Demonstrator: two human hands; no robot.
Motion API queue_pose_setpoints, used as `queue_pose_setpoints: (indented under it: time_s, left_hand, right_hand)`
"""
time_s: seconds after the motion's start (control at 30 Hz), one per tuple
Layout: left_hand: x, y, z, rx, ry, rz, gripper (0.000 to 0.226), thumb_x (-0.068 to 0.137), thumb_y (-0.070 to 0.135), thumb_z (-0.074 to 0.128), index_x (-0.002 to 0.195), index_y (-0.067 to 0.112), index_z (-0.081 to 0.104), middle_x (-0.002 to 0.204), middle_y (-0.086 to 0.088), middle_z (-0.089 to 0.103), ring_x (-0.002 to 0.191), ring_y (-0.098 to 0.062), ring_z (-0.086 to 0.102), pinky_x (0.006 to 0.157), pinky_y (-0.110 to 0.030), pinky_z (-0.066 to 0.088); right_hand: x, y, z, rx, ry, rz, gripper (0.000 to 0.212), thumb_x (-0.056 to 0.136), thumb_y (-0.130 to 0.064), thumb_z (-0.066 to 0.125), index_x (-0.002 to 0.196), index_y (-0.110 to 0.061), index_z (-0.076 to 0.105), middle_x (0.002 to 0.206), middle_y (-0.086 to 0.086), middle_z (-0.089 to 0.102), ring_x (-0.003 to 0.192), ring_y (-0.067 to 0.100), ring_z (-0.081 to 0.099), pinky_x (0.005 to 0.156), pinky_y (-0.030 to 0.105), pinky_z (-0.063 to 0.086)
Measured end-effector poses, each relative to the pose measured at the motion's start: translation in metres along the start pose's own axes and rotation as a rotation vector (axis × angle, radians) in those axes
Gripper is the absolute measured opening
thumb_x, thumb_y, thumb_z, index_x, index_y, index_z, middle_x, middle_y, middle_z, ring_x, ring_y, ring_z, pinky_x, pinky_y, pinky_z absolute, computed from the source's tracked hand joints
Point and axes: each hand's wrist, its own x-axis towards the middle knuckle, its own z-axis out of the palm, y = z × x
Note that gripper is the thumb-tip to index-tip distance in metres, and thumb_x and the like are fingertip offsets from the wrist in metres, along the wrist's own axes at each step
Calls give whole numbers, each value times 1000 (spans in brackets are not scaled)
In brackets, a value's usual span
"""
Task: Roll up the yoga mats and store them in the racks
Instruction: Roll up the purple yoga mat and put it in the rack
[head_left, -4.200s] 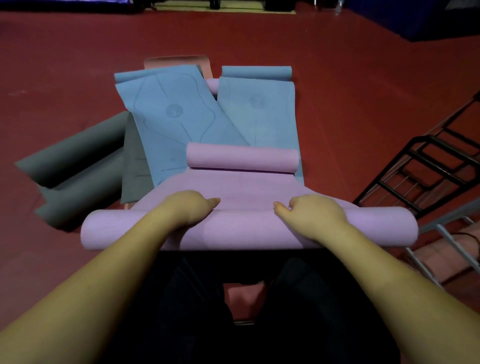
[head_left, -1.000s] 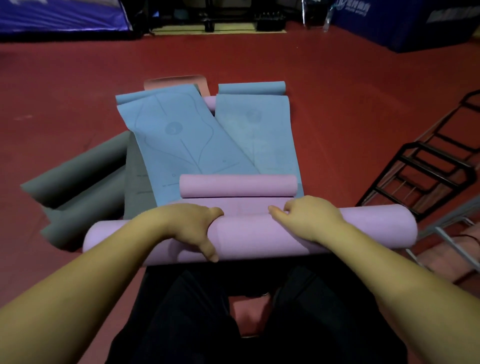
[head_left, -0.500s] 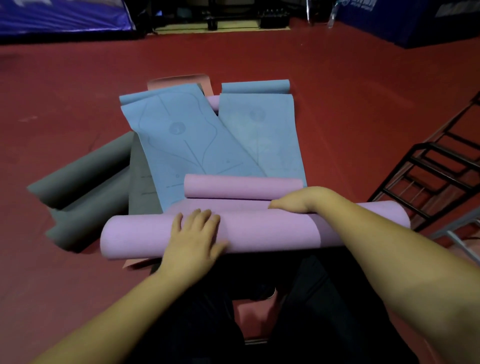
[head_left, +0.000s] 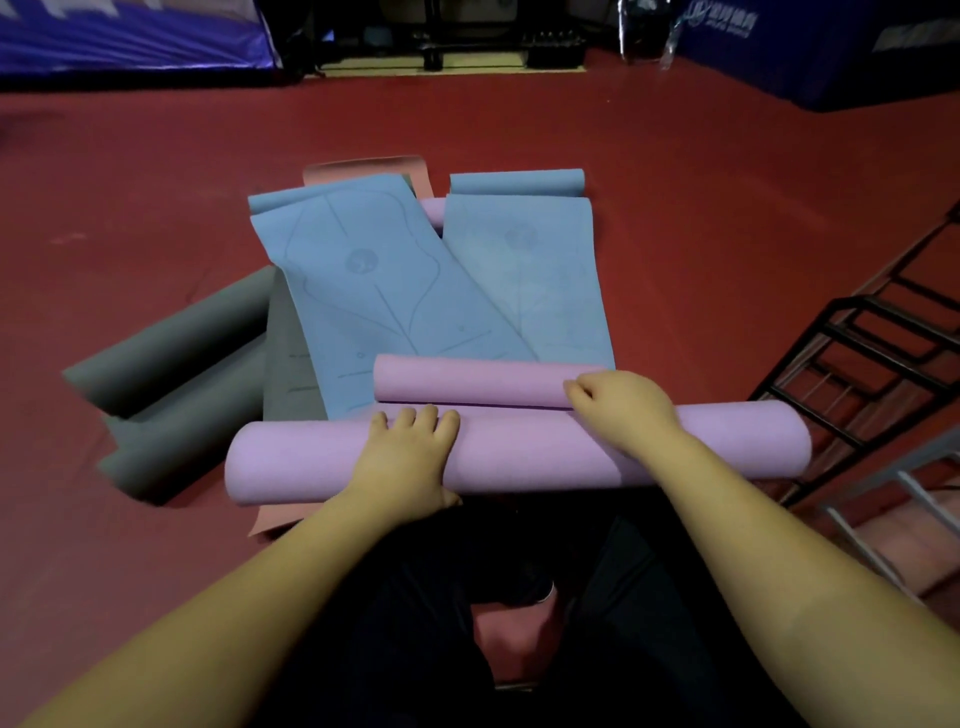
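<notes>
Left hand (head_left: 402, 457) lay flat, fingers straight, pressing pink mat roll (head_left: 519, 452); right hand (head_left: 623, 405) curled over roll's far edge.

Just beyond my hands a smaller pink roll (head_left: 478, 382) blocks the way forward, with blue mats (head_left: 395, 296) spread behind it. Grey rolls (head_left: 171, 364) crowd the floor to my left, and a black rack (head_left: 872, 364) stands close on my right. Bare red floor (head_left: 701, 208) lies open farther out.
</notes>
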Motion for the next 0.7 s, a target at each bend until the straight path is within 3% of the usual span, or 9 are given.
queue_pose_setpoints:
  time_s: [0.17, 0.3, 0.5, 0.7]
  left_hand:
    - [13, -7, -2, -44, -68, 25, 99, 64, 70, 70, 140, 21, 32, 136, -3, 47, 125, -28, 45, 102, -47, 37]
    - [17, -8, -3, -74, -108, 26, 94, 61, 70, 73, 133, 23, 37, 134, -2, 50, 123, -27, 47, 99, -46, 39]
    - [22, -14, -20, -168, -210, 17, 84, 58, 67, 79, 120, 23, 43, 130, -2, 54, 120, -25, 51, 93, -42, 42]
    - [9, -13, -33, -170, -189, 56, 83, 56, 68, 78, 118, 23, 44, 125, -1, 57, 113, -24, 54, 87, -39, 47]
  right_hand:
    - [-36, -7, 23, -222, 79, -20, 78, 82, -71, 14, 102, -22, 70, 100, 5, 69, 97, 31, 63, 82, 37, 40]
    - [-35, -13, 20, -248, 74, 30, 86, 77, -75, 8, 100, -21, 71, 98, 4, 70, 96, 29, 63, 83, 36, 39]
    - [-22, -18, 10, -234, 6, 35, 59, 94, -63, 33, 110, -20, 69, 110, 10, 70, 105, 29, 61, 86, 36, 39]
    - [-40, -16, -2, -248, 63, 23, 56, 95, -59, 34, 105, -17, 69, 105, 10, 70, 101, 30, 62, 83, 35, 38]
